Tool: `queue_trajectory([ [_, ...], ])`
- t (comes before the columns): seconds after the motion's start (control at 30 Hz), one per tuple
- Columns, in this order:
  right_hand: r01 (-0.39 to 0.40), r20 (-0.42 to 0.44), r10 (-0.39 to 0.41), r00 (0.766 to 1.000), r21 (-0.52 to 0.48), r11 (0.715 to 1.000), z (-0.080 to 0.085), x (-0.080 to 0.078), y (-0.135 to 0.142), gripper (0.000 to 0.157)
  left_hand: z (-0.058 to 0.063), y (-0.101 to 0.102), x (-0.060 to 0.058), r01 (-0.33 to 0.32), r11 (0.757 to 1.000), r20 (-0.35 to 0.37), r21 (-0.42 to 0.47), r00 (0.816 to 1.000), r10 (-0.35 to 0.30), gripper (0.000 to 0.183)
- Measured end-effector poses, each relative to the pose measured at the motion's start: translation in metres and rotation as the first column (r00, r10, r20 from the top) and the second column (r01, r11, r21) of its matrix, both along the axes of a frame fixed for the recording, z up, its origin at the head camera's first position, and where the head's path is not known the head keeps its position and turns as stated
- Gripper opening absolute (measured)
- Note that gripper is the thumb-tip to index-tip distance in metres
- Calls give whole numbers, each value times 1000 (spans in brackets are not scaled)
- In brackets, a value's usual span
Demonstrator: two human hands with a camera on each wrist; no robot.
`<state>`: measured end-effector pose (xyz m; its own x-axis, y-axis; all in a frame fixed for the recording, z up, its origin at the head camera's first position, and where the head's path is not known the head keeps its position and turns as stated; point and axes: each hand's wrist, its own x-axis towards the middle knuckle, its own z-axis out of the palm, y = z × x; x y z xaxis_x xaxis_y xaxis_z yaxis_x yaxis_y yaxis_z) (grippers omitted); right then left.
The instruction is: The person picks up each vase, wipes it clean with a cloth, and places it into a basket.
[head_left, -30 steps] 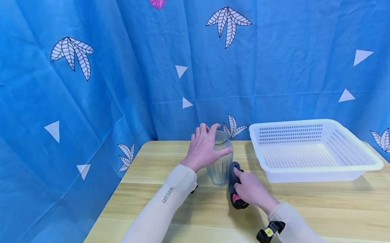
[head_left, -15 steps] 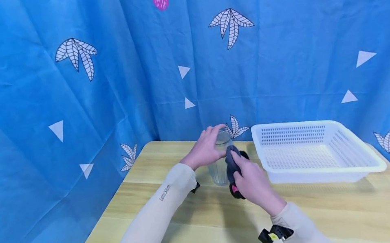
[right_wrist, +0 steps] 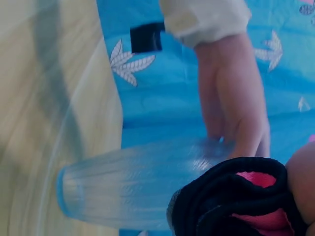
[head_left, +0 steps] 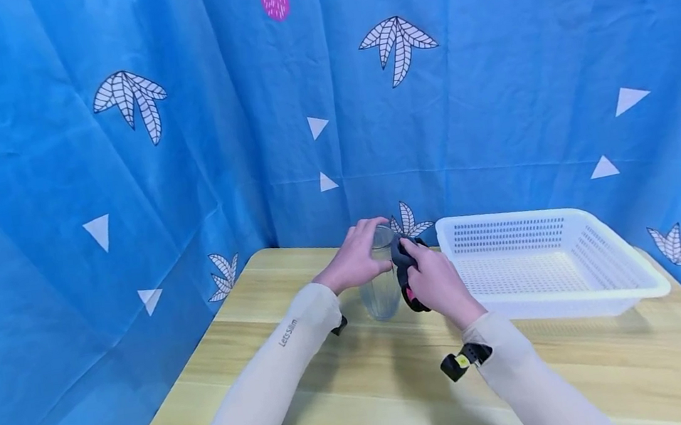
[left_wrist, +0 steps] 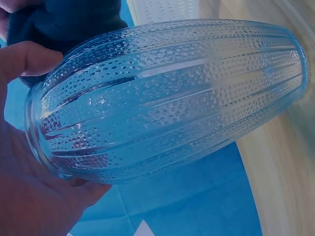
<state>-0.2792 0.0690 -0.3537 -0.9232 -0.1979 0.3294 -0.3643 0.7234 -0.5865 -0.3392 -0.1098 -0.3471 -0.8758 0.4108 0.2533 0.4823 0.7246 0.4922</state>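
A clear, ribbed and dimpled glass vase (head_left: 380, 298) stands upright on the wooden table. Around its upper part, just below the rim, my left hand (head_left: 355, 261) grips it, thumb on the near side. My right hand (head_left: 440, 280) holds a folded dark cloth (head_left: 401, 262) against or right beside the vase's upper right side. Pink lining shows in the folds of the cloth (right_wrist: 236, 209) in the right wrist view. The left wrist view has the vase (left_wrist: 172, 98) close up, with the dark cloth (left_wrist: 64, 29) beside the left thumb near the rim.
To the right of the vase sits a white perforated plastic basket (head_left: 559, 306), near the back of the table (head_left: 354, 412). A blue patterned curtain (head_left: 494, 106) hangs behind the table and along its left side.
My right hand has moved the cloth upward along the vase's right side, from low on the glass toward the rim. The left hand keeps its grip in nearly the same place.
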Motion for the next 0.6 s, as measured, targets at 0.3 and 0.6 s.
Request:
queue_trajectory([
  [0.3, 29, 161, -27, 987, -7, 1000, -35, -30, -1, 63, -5, -3, -1, 4, 1000, 8, 21, 1000, -4, 82],
  [0.6, 30, 202, -34, 979, 22, 999, -87, -46, -3, 66, -6, 0, -1, 5, 1000, -13, 3, 1000, -5, 86],
])
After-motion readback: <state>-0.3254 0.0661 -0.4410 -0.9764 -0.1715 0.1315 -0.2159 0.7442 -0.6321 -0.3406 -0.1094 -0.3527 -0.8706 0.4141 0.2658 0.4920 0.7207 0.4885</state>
